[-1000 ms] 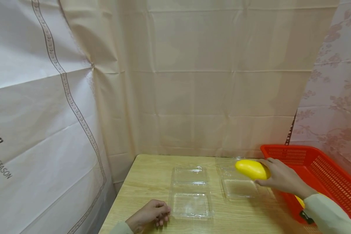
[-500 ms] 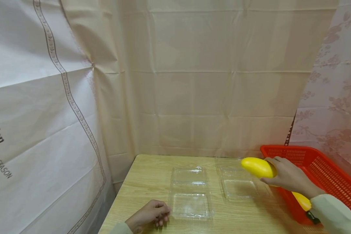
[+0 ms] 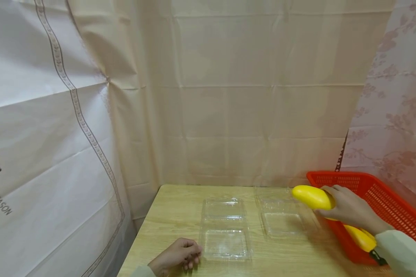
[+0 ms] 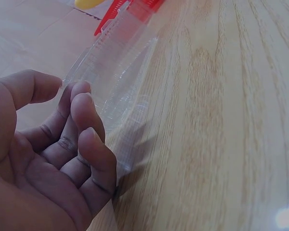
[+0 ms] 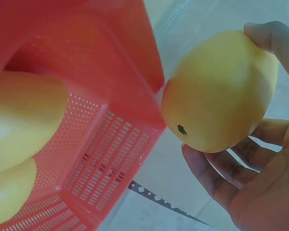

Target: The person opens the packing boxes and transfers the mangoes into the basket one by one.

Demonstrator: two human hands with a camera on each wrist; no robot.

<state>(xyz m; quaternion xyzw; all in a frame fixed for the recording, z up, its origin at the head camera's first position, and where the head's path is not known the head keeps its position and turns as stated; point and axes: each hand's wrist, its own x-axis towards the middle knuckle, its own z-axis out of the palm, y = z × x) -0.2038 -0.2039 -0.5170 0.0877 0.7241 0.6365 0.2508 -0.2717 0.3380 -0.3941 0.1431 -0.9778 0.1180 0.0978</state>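
Observation:
My right hand (image 3: 355, 209) grips a smooth yellow mango (image 3: 313, 197) above the table, between the right clear container and the red basket. The right wrist view shows thumb and fingers around the held mango (image 5: 221, 91), a small dark spot at its near end. Two more yellow fruits (image 5: 24, 120) lie in the basket. My left hand (image 3: 178, 256) rests on the table at the left edge of a clear plastic container (image 3: 225, 242), fingers loosely curled. In the left wrist view the left hand (image 4: 58, 149) is beside the container; whether it touches cannot be told.
A second clear container (image 3: 284, 223), its lid raised behind, stands at the table's back right. The red basket (image 3: 339, 177) stands along the right side of the wooden table (image 3: 176, 207). Hanging cloth (image 3: 228, 96) encloses the back and sides.
My right hand has carried the mango rightward, from above the right container to near the basket's edge. More of a yellow fruit in the basket shows. My left hand has stayed in place.

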